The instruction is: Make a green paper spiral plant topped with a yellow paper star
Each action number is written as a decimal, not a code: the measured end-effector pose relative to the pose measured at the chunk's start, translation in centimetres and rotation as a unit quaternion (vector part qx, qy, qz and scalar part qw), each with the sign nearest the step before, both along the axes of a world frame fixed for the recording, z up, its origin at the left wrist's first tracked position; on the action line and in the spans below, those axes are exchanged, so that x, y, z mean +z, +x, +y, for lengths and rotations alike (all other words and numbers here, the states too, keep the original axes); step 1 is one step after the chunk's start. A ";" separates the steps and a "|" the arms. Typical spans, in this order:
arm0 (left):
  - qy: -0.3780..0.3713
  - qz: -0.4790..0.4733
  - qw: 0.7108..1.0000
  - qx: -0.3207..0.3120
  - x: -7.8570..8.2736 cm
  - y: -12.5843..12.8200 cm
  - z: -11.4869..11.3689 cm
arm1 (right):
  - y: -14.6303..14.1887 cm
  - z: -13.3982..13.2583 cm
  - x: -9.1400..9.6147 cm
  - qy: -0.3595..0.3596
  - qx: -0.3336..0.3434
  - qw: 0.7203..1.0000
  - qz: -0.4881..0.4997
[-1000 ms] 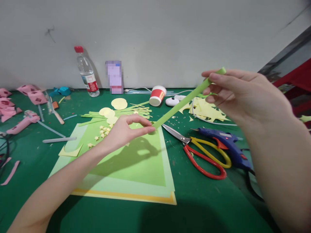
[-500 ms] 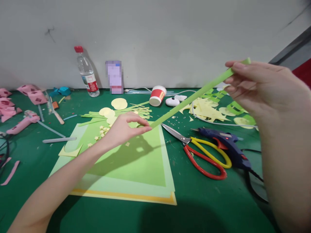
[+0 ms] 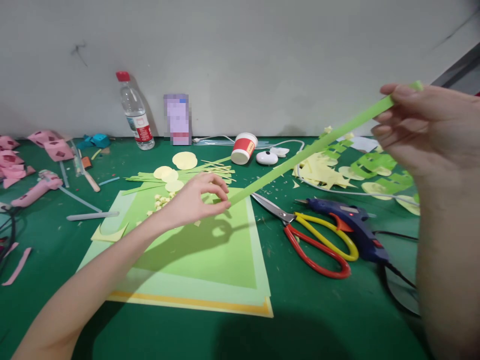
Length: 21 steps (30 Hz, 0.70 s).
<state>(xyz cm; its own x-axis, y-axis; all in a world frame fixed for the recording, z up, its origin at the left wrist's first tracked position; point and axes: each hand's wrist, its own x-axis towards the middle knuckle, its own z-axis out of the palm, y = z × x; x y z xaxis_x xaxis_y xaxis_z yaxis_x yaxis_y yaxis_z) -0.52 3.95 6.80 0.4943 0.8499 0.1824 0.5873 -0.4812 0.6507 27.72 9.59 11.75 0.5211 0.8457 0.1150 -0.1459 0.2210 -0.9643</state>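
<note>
A long green paper strip (image 3: 311,149) slants up to the right, held taut between my two hands above the table. My left hand (image 3: 197,200) pinches its lower end between thumb and index finger, over the stacked green paper sheets (image 3: 210,260). At the upper right, my right hand (image 3: 431,117) grips the other end between thumb and fingers, with a small tip showing past the thumb. Small pale yellow paper stars (image 3: 161,201) lie on the sheets, partly hidden by my left hand. Behind it are yellow paper circles (image 3: 185,160) and more green strips (image 3: 142,177).
Open scissors (image 3: 292,218) and a blue glue gun (image 3: 345,212) with its cord lie right of the sheets. Yellow paper scraps (image 3: 322,172), a tipped paper cup (image 3: 244,148), a water bottle (image 3: 137,115) and a phone (image 3: 177,120) stand or lie toward the wall. A pink glue gun (image 3: 37,189) is at left.
My right hand has moved right and slightly up, and more of the strip's length now spans between my hands. My left hand has stayed nearly in place, its fingers a little more curved.
</note>
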 end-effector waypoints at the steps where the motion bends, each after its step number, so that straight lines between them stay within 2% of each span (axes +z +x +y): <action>1: 0.003 0.001 1.000 -0.006 0.0 0.0 0.0 | 0.1 0.1 0.0 -0.001 -0.004 1.000 0.000; 8: 0.013 0.019 0.999 -0.035 0.1 -0.1 -0.1 | 0.6 0.3 -0.2 0.013 -0.021 1.000 -0.014; 15: -0.035 0.000 0.999 -0.010 0.2 -0.4 0.3 | 1.1 0.6 -0.6 0.027 -0.036 0.998 -0.040; 21: -0.050 0.009 0.999 -0.002 -0.1 -0.7 1.0 | 1.4 0.8 -0.6 0.053 -0.060 0.997 -0.008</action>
